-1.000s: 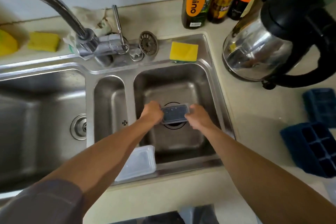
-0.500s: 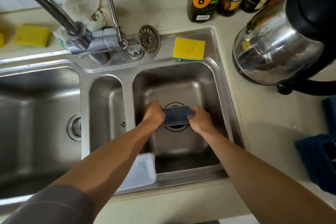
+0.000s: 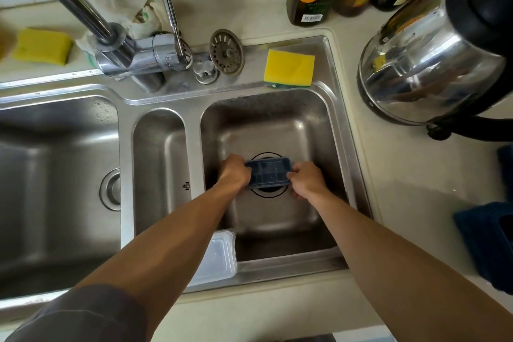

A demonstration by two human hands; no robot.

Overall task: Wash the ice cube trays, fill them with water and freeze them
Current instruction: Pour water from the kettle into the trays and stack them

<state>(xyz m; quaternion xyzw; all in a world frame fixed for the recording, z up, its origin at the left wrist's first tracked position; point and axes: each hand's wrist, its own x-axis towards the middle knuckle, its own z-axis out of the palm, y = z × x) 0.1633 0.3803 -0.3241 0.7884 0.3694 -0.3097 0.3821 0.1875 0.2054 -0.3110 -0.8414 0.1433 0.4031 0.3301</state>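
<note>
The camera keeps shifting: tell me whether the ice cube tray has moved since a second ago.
No. The ice cube tray still sits over the drain ring, left hand and right hand gripping its ends.

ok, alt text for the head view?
The left hand and right hand grip a dark blue plastic ice cube tray by its ends over the drain of the right stainless steel sink basin. A clear plastic lid lies at the sink's front edge; a yellow sponge sits on its back rim.
</note>
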